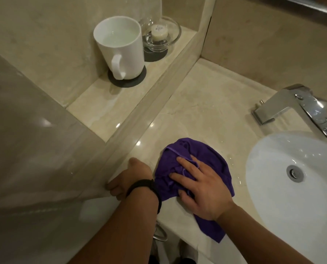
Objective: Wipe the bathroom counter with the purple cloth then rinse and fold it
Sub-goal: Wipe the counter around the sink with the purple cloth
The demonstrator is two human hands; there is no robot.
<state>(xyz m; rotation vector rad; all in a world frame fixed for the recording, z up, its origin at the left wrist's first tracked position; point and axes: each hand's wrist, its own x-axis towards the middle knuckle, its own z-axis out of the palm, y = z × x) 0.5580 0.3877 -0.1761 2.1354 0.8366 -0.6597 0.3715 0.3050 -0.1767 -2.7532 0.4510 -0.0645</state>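
Note:
The purple cloth [212, 159] lies bunched on the beige marble counter [206, 111], near its front edge and left of the sink. My right hand [200, 185] presses flat on the cloth with fingers spread. One corner of the cloth hangs over the counter's front edge. My left hand [130, 176], with a black band on the wrist, holds the counter's front left corner where it meets the side wall; its fingers curl over the edge.
A white oval sink [273, 197] with a metal drain sits at the right, with a chrome faucet [295, 105] behind it. On the raised ledge at the left stand a white mug [120, 46] on a dark coaster and a glass dish [164, 35] holding a small jar.

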